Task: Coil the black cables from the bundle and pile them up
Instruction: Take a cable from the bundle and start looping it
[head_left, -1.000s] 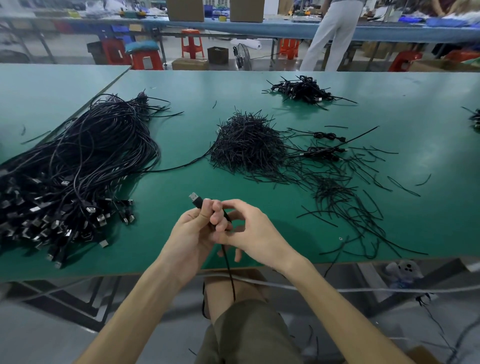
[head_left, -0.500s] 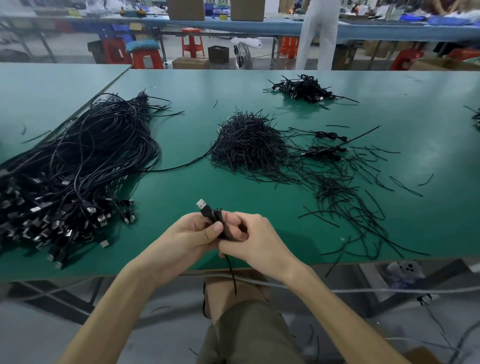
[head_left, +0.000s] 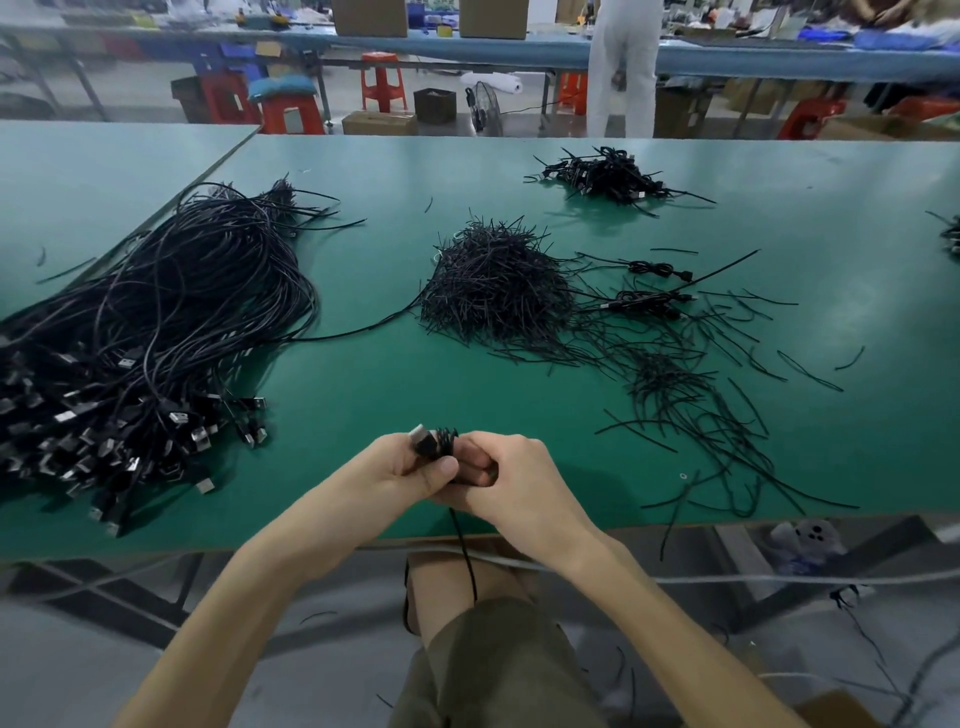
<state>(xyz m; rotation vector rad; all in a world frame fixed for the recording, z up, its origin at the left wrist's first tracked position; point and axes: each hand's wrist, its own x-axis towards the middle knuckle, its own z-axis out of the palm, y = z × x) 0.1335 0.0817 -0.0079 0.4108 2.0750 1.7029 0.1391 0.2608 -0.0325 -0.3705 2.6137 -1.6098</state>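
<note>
Desk (head_left: 363, 415), one, green, filling the middle of the frame.

Hands, two, together at lower centre, just over the near edge:
- left hand (head_left: 410, 470) clamped on one black cable (head_left: 434, 444), thumb pressed over its small coil, silver plug poking up and left
- right hand (head_left: 511, 483) curled round the same coil from the right, touching the left hand

Loose tail of that cable hanging below the hands toward the lap.

Bundle (head_left: 156, 322), one, uncoiled cables, left of frame, plugs massed at its near end.

Heap of short ties (head_left: 493, 291), one, centre, strays scattered toward lower right.

Single coils, two, just right of the heap: upper coil (head_left: 654, 268), lower coil (head_left: 649, 301).

Pile of coiled cables (head_left: 608, 174), one, upper right of centre, well apart from the hands.
</note>
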